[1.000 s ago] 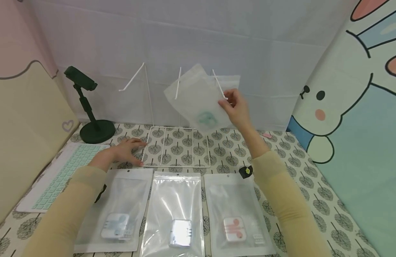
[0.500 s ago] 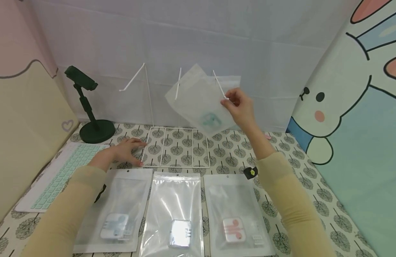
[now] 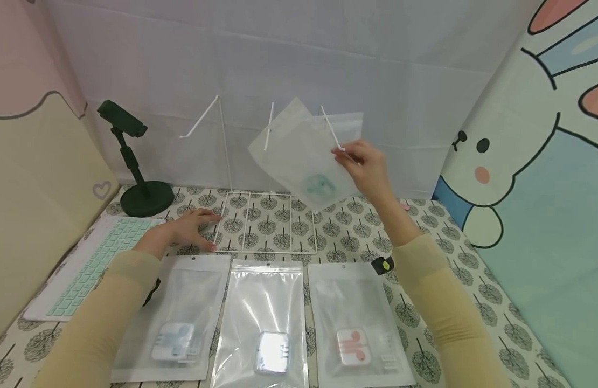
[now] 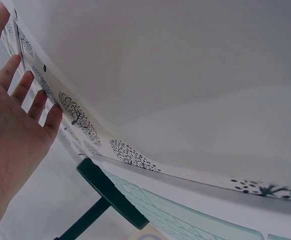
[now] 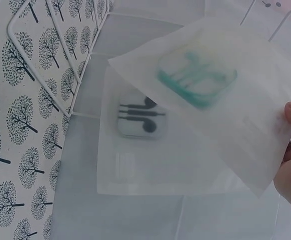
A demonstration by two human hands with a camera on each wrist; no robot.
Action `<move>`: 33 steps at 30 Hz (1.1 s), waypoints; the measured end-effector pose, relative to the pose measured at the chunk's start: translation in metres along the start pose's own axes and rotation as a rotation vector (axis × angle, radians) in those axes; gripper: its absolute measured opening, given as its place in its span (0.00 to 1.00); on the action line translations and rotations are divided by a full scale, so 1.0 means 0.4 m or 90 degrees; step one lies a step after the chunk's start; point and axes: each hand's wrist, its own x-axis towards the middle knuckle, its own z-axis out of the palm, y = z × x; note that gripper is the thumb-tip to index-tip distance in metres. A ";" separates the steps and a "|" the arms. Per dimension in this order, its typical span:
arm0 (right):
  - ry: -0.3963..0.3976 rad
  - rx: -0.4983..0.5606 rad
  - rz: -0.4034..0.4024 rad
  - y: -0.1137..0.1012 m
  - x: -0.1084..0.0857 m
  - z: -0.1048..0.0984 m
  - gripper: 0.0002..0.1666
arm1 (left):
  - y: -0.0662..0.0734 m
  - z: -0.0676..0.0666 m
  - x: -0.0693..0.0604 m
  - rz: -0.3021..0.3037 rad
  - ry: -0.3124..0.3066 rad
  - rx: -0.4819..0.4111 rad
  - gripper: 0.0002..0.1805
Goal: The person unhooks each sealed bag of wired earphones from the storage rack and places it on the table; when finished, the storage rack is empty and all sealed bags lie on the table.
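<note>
Frosted pouch | right hand high, pinching edge | left hand low

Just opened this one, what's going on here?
A person's right hand pinches a tilted translucent bag holding green earphones, near the tip of the rightmost prong of a white wire rack; whether it is hooked on is unclear. A second bag with dark earphones is behind it. The left hand rests at the left edge of the rack's base. Three more bags lie on the table.
</note>
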 end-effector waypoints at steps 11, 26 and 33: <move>-0.032 -0.041 -0.063 -0.004 -0.024 -0.023 0.11 | 0.002 -0.002 -0.001 0.003 0.003 0.002 0.53; -0.083 -0.024 -0.146 0.009 -0.056 -0.045 0.20 | -0.004 -0.001 0.004 0.012 0.008 -0.004 0.53; -0.072 -0.015 -0.176 0.077 -0.057 -0.051 0.22 | 0.001 -0.003 0.001 0.009 0.006 -0.003 0.53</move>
